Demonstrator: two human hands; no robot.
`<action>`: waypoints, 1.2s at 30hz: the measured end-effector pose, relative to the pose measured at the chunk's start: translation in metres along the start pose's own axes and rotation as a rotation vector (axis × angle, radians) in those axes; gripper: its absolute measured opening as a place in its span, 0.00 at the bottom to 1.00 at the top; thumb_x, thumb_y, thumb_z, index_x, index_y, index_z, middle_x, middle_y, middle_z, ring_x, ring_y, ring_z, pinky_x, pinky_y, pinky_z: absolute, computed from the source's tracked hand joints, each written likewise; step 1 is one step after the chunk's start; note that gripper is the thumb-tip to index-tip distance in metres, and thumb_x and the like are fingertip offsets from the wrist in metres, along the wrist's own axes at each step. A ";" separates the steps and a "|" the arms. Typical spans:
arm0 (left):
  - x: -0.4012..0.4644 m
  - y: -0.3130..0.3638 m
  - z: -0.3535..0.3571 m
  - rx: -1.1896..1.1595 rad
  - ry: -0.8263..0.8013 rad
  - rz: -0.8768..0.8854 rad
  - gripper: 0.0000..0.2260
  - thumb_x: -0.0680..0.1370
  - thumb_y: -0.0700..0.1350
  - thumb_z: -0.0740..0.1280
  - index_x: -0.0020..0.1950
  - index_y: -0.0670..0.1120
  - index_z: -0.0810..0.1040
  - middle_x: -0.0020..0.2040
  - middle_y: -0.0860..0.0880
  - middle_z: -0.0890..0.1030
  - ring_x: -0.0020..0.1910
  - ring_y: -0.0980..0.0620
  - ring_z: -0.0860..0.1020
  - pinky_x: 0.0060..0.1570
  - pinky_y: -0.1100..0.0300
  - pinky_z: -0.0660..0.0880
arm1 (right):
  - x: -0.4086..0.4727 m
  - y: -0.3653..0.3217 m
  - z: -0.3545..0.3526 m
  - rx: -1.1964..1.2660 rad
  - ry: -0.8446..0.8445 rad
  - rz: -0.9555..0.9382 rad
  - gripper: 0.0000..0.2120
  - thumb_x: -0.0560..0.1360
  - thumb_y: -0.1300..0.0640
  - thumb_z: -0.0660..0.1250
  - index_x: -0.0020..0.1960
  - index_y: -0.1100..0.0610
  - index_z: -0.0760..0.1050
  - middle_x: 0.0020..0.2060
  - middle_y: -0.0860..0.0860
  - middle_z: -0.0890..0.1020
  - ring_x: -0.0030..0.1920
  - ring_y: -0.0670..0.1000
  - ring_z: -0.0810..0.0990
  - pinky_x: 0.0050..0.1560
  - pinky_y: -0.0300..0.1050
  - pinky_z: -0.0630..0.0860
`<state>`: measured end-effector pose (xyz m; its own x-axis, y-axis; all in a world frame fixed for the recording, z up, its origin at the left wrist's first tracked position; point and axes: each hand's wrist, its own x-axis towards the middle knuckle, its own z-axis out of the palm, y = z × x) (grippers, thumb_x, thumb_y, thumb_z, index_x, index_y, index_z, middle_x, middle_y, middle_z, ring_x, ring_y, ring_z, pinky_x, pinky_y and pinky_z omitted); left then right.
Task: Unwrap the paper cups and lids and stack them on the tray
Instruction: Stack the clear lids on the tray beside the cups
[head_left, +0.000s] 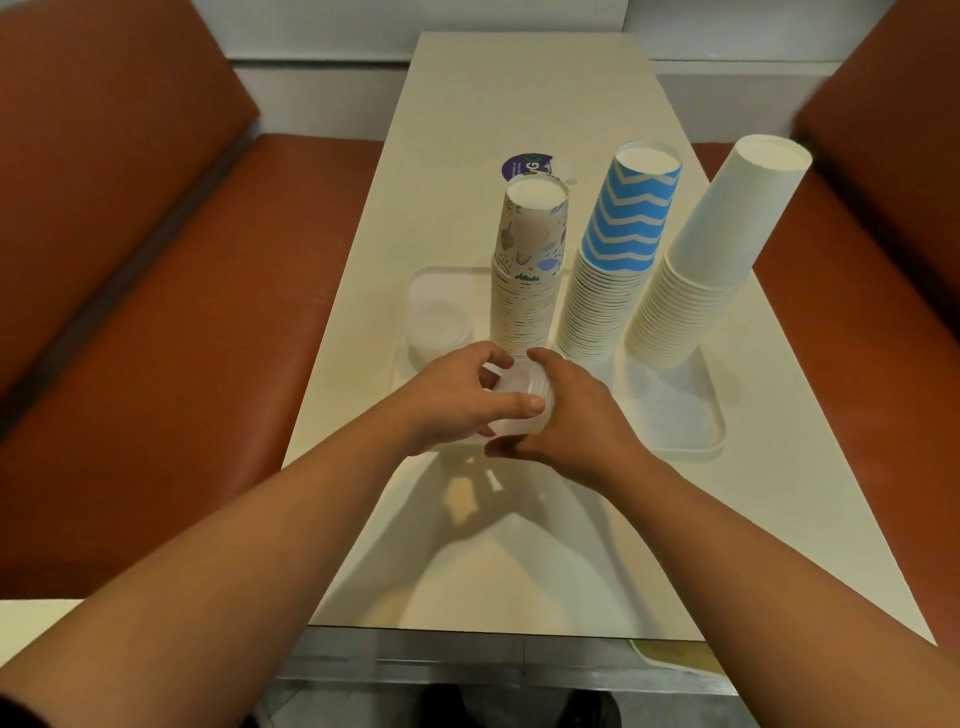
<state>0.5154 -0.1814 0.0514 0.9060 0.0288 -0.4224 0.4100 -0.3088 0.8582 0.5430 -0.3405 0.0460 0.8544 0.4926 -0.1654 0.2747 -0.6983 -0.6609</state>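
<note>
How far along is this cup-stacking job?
Three cup stacks already stand on the tray: floral, blue zigzag, plain white. One lid stack sits there too. Both hands, left and right, grip another lid stack, not yet set down.

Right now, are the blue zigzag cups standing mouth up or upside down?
Upside down. The blue zigzag cups show a closed white base on top, and the stacked rims widen downward onto the tray.
</note>
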 end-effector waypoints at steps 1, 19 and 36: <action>-0.001 0.000 0.000 -0.005 0.001 -0.005 0.26 0.71 0.48 0.77 0.65 0.49 0.71 0.57 0.47 0.78 0.51 0.47 0.82 0.48 0.50 0.83 | 0.000 -0.001 0.001 -0.012 -0.003 0.000 0.51 0.60 0.43 0.82 0.76 0.52 0.60 0.69 0.49 0.73 0.67 0.51 0.72 0.61 0.43 0.70; 0.020 0.018 -0.074 0.818 0.395 0.065 0.29 0.75 0.53 0.71 0.73 0.49 0.66 0.68 0.46 0.73 0.61 0.45 0.74 0.50 0.58 0.69 | -0.006 0.013 0.004 0.001 0.056 0.036 0.44 0.62 0.42 0.81 0.72 0.49 0.65 0.66 0.47 0.74 0.64 0.51 0.72 0.63 0.46 0.70; 0.066 -0.009 -0.075 1.003 0.178 0.054 0.30 0.77 0.59 0.68 0.75 0.51 0.65 0.76 0.48 0.65 0.69 0.45 0.70 0.66 0.50 0.69 | -0.006 0.021 0.004 0.008 0.083 0.053 0.45 0.60 0.41 0.81 0.72 0.47 0.66 0.65 0.46 0.75 0.63 0.50 0.73 0.62 0.48 0.72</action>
<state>0.5796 -0.1055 0.0373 0.9568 0.1071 -0.2703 0.1647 -0.9658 0.2003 0.5415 -0.3562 0.0306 0.9013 0.4103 -0.1388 0.2251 -0.7175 -0.6591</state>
